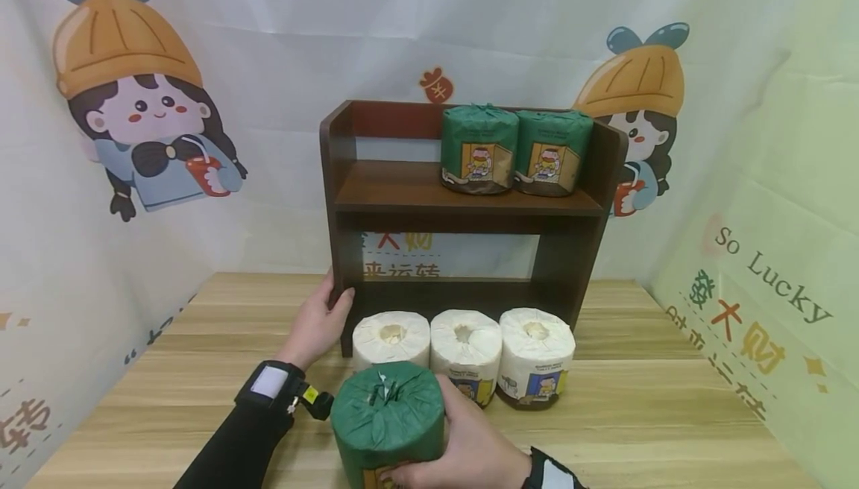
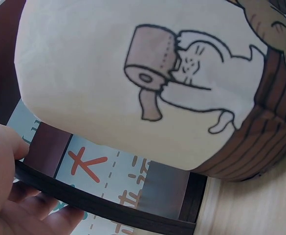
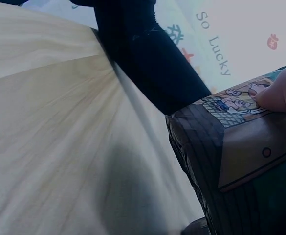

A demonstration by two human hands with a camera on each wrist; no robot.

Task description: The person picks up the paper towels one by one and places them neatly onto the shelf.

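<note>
My right hand [image 1: 470, 444] holds a green-wrapped toilet paper roll [image 1: 389, 414] above the near part of the table, its thumb across the printed label. In the right wrist view the roll [image 3: 250, 142] is tilted, showing its dark brown end. My left hand [image 1: 321, 321] grips the left side panel of a dark brown two-tier shelf [image 1: 470, 209]. The left wrist view shows the thumb on one side of the panel edge [image 2: 108, 208] and the fingers on the other. Two green toilet paper rolls [image 1: 479, 150] stand side by side at the right of the upper tier.
Three white-wrapped toilet paper rolls [image 1: 537, 358] stand in a row on the wooden table [image 1: 644, 414], in front of the shelf's lower tier. One white roll [image 2: 94, 68] fills much of the left wrist view. A printed cloth [image 1: 282, 101] hangs behind and at both sides.
</note>
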